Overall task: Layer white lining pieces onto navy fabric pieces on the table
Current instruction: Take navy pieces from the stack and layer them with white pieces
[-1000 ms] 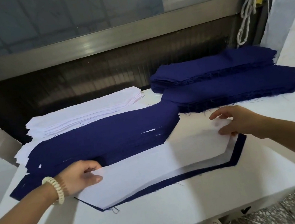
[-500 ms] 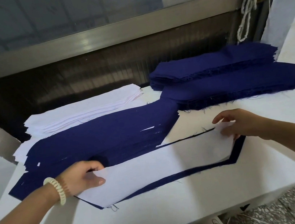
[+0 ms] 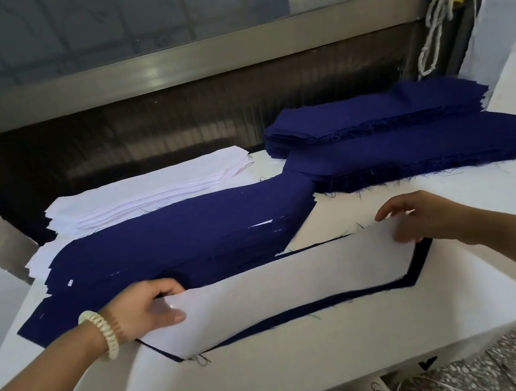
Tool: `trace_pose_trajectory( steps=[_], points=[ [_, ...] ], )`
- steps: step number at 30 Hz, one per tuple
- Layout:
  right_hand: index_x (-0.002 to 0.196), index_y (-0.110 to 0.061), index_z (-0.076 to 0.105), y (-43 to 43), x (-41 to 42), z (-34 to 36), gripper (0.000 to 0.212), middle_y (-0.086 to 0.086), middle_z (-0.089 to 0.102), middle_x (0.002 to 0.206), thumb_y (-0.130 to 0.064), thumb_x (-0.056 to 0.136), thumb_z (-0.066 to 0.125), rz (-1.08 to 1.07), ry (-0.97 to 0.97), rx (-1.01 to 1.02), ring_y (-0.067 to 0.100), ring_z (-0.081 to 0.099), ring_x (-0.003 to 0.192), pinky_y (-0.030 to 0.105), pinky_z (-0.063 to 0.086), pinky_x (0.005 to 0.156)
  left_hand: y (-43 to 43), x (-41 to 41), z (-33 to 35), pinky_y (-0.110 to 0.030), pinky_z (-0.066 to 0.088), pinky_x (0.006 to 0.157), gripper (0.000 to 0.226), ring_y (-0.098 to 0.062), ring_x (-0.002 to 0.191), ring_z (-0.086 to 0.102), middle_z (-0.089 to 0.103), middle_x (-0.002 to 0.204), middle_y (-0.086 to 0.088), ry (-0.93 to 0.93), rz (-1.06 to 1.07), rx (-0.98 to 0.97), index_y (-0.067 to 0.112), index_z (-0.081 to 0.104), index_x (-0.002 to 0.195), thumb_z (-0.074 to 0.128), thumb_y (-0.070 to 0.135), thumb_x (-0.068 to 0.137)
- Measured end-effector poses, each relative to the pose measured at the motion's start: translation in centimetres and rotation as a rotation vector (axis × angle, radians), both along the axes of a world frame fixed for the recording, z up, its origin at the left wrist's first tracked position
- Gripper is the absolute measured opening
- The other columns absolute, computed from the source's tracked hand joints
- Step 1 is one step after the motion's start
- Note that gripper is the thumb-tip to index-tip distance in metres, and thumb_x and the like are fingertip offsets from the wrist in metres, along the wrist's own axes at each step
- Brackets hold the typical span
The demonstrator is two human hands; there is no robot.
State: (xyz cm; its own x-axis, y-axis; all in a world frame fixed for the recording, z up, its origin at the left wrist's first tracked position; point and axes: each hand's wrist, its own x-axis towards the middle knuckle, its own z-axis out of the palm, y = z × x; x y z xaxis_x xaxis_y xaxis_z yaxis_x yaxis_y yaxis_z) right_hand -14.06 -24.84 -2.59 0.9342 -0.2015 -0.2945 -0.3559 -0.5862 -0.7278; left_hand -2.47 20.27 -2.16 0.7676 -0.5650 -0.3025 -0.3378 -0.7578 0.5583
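My left hand point(image 3: 143, 310) and right hand point(image 3: 426, 221) each pinch an end of the white lining point(image 3: 295, 283), lying on the navy piece point(image 3: 419, 255) near the table point(image 3: 340, 366) front. Uneven release may skew it, leaving borders unequal.

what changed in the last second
The white lining piece slid a little toward the person, so the navy piece beneath now shows a thin edge along its far side too. The left hand and right hand still hold its ends. The navy stacks and white stack are unmoved.
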Motion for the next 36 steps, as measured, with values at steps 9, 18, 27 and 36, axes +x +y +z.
trace_pose_trajectory(
  steps=[9,18,27,36],
  points=[
    [0.098,-0.027,0.063,-0.2,-0.2,0.0,0.04,0.002,0.05,0.103,0.007,0.078,0.066,0.014,-0.004,-0.105,0.017,0.051,0.082,0.017,0.046,0.057,0.2,0.1,-0.4,-0.026,0.051,0.072,0.025,-0.007,0.07,0.061,0.065,0.078,0.007,-0.019,0.01,-0.031,0.037,0.065,0.077,0.077,0.016,0.077],
    [0.105,-0.031,0.056,-0.1,-0.1,-0.9,0.038,-0.001,0.044,0.1,-0.01,0.077,0.072,0.018,-0.108,-0.358,0.012,0.046,0.083,0.021,0.037,0.068,0.5,0.3,-0.7,-0.014,0.04,0.077,0.035,-0.004,0.085,0.053,0.059,0.092,0.012,-0.152,-0.028,-0.025,0.035,0.062,0.097,0.082,0.02,0.071],
    [0.1,-0.024,0.062,1.3,1.2,-1.5,0.017,-0.011,0.054,0.083,-0.014,0.088,0.055,0.15,-0.118,-0.523,0.009,0.049,0.075,0.022,0.035,0.066,0.4,-0.1,-0.6,-0.01,0.037,0.076,0.027,-0.008,0.082,0.049,0.058,0.097,0.02,-0.3,-0.125,-0.003,0.036,0.067,0.082,0.078,0.013,0.075],
    [0.132,-0.017,0.049,2.7,7.6,0.5,0.04,0.006,0.043,0.135,-0.021,0.092,0.053,0.068,-0.319,-0.651,0.027,0.037,0.122,0.037,0.034,0.101,-4.3,2.3,-0.2,-0.027,0.044,0.073,0.015,-0.017,0.077,0.057,0.066,0.082,0.006,-0.422,-0.101,0.0,0.026,0.066,0.08,0.063,0.014,0.087]
  ],
)
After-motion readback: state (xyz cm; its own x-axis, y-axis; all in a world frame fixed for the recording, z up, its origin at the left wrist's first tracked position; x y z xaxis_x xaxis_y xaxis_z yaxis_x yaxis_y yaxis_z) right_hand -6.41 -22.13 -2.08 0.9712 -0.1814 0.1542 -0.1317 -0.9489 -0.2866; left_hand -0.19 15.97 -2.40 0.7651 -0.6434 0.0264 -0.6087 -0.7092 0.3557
